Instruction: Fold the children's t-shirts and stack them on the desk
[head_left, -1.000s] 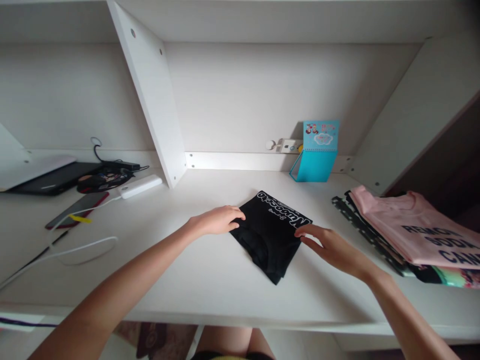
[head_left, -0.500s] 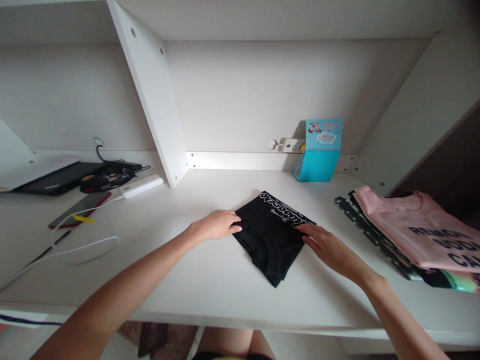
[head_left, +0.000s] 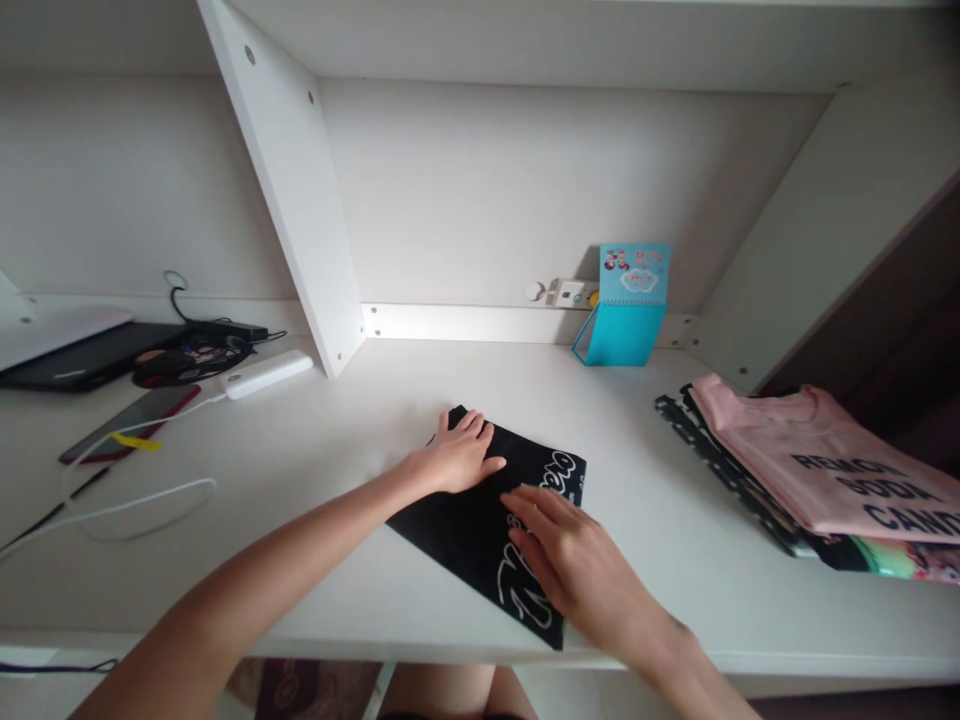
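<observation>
A folded black T-shirt [head_left: 465, 535] with white lettering lies flat on the white desk, one corner close to the front edge. My left hand [head_left: 457, 455] rests on its far left part, palm down with the fingers spread. On the lettered right side lies my right hand [head_left: 559, 545], its fingers stretched out over the cloth and partly covering the print. Neither hand grips the fabric.
At the right stands a stack of folded clothes with a pink T-shirt [head_left: 840, 460] on top. A blue desk calendar [head_left: 626, 330] is at the back by a socket strip [head_left: 574, 293]. A phone [head_left: 131, 425], white power bank [head_left: 268, 374], cables and laptop [head_left: 90, 355] lie left.
The black T-shirt has been turned, so its lettering now runs along the right side, and it lies nearer the front edge. Both hands have moved from its side edges onto its top.
</observation>
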